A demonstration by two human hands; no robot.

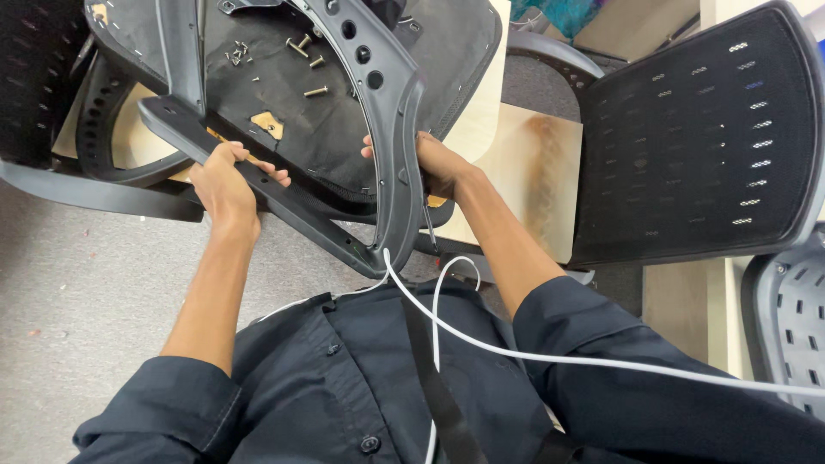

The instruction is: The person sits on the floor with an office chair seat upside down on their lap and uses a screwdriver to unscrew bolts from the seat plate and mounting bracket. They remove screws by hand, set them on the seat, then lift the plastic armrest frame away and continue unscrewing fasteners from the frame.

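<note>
grey carpet (86,292), wooden table (524,172).

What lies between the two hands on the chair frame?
In the head view, between the left hand and the right hand lies the black seat underside, with loose bolts farther up on it.

Dark navy button-up shirt (344,378), sleeves (163,404) rolled to elbows; dark buttons down front. Black strap (434,378) crosses chest. White cable (533,354) runs over shirt front.

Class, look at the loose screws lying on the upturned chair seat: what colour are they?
The small metal screws are silvery, against the black fabric seat underside; the head view shows them.
</note>
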